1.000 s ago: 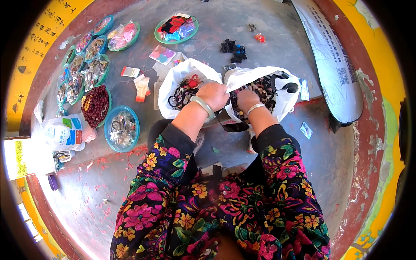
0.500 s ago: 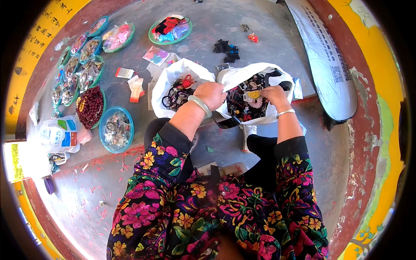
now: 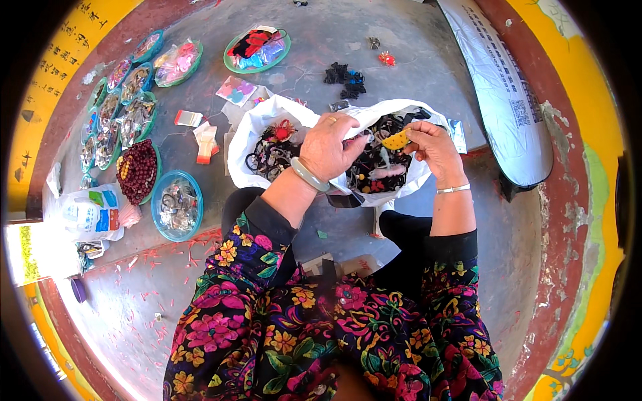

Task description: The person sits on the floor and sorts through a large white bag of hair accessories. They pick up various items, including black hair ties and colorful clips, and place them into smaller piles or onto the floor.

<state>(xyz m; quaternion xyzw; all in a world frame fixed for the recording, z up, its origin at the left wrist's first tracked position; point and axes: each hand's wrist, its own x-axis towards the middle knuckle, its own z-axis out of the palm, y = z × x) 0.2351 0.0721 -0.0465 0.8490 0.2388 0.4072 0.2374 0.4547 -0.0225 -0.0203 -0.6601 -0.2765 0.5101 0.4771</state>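
Note:
Two white bags lie side by side in front of my knees, filled with small mixed trinkets. The left bag has dark cords and a red ornament in it. In the right bag lie dark, pink and white pieces. My right hand pinches a flat yellow piece with dark dots over the right bag. My left hand lies across the inner rims where the bags meet. Its thumb and forefinger are apart, pointing toward the yellow piece; its other fingers are partly hidden.
Left on the floor are a blue basket of packets, dark red beads, several more filled baskets and a plastic bag. A green basket and black bundles lie beyond. A long silvery board-shaped object is at right.
My right hand has lifted the yellow piece up from the right bag's contents. My left hand has loosened from the bag rim and spread its thumb and forefinger.

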